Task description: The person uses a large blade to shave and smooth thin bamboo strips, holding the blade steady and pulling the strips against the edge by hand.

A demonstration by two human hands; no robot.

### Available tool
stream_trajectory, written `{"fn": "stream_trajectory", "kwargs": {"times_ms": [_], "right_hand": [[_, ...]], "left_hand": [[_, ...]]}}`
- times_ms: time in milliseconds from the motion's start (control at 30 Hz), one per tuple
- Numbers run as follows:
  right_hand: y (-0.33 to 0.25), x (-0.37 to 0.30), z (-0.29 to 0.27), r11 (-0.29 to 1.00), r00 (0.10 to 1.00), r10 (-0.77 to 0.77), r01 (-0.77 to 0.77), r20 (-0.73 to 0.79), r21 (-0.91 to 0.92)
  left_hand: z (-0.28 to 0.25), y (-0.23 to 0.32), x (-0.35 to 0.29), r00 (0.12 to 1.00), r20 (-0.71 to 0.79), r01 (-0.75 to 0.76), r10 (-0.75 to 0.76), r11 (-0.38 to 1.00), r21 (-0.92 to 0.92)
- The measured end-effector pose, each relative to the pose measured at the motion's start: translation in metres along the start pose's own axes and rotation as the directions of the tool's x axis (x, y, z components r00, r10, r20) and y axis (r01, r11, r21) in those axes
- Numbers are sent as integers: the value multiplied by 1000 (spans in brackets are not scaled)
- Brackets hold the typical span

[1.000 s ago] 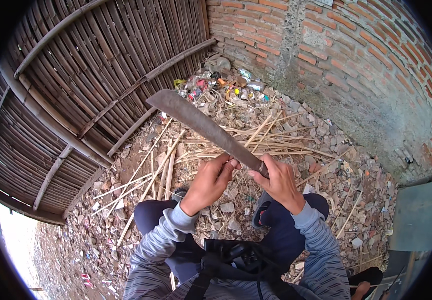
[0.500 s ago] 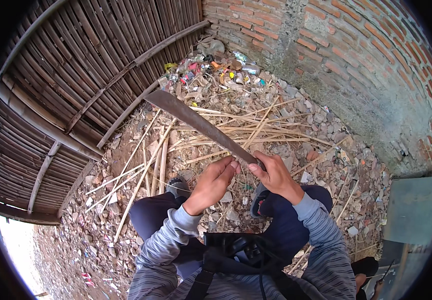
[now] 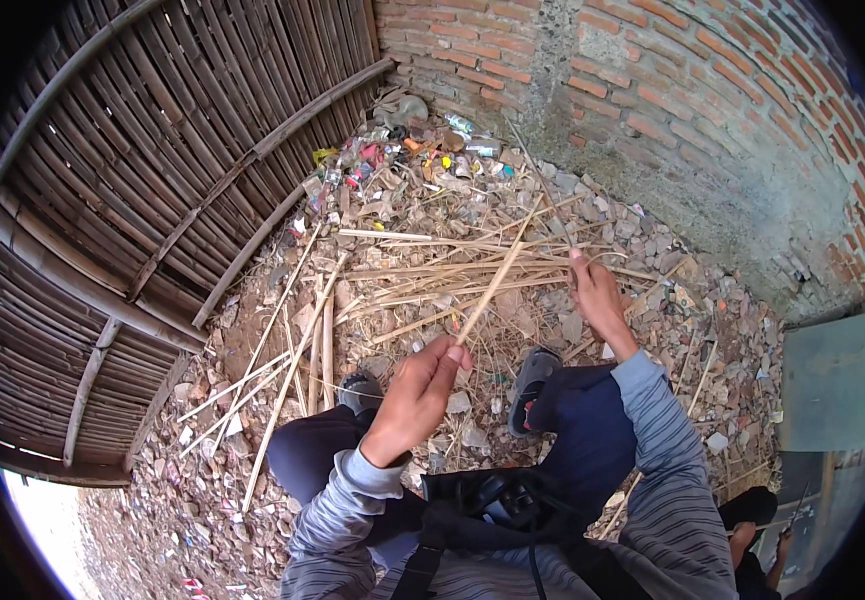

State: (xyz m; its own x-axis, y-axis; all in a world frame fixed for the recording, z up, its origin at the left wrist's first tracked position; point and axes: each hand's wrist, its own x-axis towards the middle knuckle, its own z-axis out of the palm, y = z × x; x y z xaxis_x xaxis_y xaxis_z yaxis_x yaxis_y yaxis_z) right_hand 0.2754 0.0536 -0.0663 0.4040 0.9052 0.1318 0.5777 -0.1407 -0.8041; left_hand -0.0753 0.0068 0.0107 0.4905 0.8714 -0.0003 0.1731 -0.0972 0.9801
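My left hand (image 3: pixel 417 395), low in the middle, is closed round the near end of a pale bamboo strip (image 3: pixel 497 285). The strip slants up and away to the right, above a loose pile of similar bamboo strips (image 3: pixel 422 270) on the ground. To the right, my right hand (image 3: pixel 597 295) is closed on a machete. Its blade (image 3: pixel 534 170) appears nearly edge-on, as a thin dark line pointing far and slightly left; the handle is mostly hidden by my fingers. The blade and the held strip are apart.
Rubble (image 3: pixel 252 470) covers the ground, with litter (image 3: pixel 402 150) at the far corner. A bamboo-slat wall (image 3: pixel 182 130) stands left, a brick wall (image 3: pixel 692 130) far right. My shoes (image 3: pixel 532 385) are close below my hands. Another person's hand (image 3: pixel 782 545) shows at lower right, beside a greenish panel (image 3: pixel 832 385).
My right hand has swung the machete away to the right, turning its blade from broad side to edge-on. My left hand stays low, and the strip in it now shows clearly.
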Motion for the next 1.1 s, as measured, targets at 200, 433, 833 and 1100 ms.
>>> {"fn": "stream_trajectory", "kwargs": {"times_ms": [200,433,833,1100], "right_hand": [[-81,-47,-16,857,986,5,-91,168,508],[-150,-69,-19,706,938,-131,-140,322,694],[-168,-82,-24,645,945,-204,-67,256,761],[-174,-88,-33,662,943,-213,-52,254,748]], "left_hand": [[-10,-2,13,995,63,87,-73,961,-262],[-14,21,-3,953,273,252,-133,846,-469],[-6,39,-22,940,334,202,-64,896,-396],[-2,43,-29,951,288,219,-109,896,-385]]}}
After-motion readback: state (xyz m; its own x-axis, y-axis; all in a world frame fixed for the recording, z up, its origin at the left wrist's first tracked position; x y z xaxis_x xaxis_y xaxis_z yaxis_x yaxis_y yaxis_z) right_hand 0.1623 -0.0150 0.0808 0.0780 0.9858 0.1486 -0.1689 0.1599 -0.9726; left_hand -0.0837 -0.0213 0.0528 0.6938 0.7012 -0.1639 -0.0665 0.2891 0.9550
